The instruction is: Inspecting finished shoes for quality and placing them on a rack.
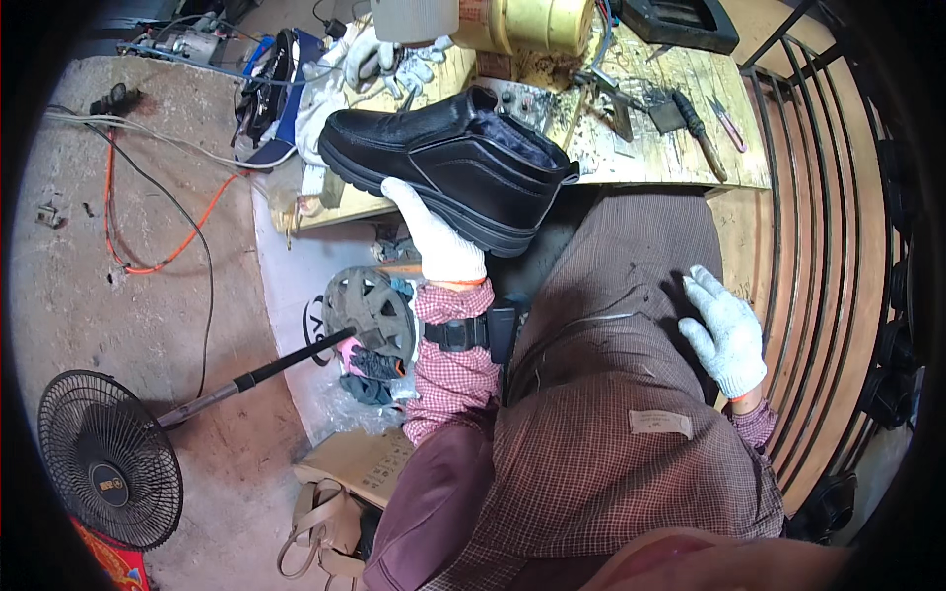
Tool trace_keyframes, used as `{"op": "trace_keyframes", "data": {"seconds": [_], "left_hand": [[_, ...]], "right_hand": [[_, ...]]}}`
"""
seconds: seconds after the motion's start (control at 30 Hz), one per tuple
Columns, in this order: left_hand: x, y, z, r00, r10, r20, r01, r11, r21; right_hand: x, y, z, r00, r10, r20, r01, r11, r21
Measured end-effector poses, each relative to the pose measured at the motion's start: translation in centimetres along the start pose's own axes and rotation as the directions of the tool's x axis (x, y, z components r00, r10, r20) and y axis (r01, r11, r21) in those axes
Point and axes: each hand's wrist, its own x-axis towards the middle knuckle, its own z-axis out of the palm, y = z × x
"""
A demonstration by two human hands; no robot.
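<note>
My left hand [439,236], in a white knit glove, grips the sole of a black ankle boot [448,158] with dark fleece lining and holds it over the near edge of the wooden workbench [650,148]. My right hand [729,335], also gloved in white, rests flat with fingers apart on the checked brown apron [601,414] covering my lap. A black strap device [473,333] sits on my left wrist over a red checked sleeve.
White gloves [389,64], a yellow machine [522,22], scissors [727,123] and a black-handled tool [695,123] lie on the bench. A floor fan [108,458], orange cable [148,236], a black rod [256,374] and a cardboard box [360,463] are at left. A metal rack [838,246] stands at right.
</note>
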Motion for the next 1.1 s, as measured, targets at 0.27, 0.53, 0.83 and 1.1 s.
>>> {"op": "trace_keyframes", "data": {"seconds": [0.27, 0.53, 0.83, 1.1], "left_hand": [[2.3, 2.5, 3.9, 0.951, 0.226, -0.211, -0.165, 0.948, 0.272], [5.1, 4.0, 8.7, 0.882, 0.428, -0.198, -0.257, 0.789, 0.558], [5.6, 4.1, 9.3, 0.857, 0.495, -0.145, -0.375, 0.791, 0.483], [0.8, 2.1, 6.6, 0.913, 0.382, -0.142, -0.293, 0.858, 0.422]], "right_hand": [[0.1, 0.4, 0.1, 1.0, 0.03, 0.003, -0.03, 0.999, 0.02], [0.2, 0.7, 0.4, 0.999, 0.045, -0.003, -0.044, 0.999, 0.02], [1.8, -0.4, -0.5, 0.998, -0.057, -0.022, 0.057, 0.998, 0.001], [12.0, -5.3, -3.3, 0.834, -0.475, -0.281, 0.475, 0.877, -0.074]]}}
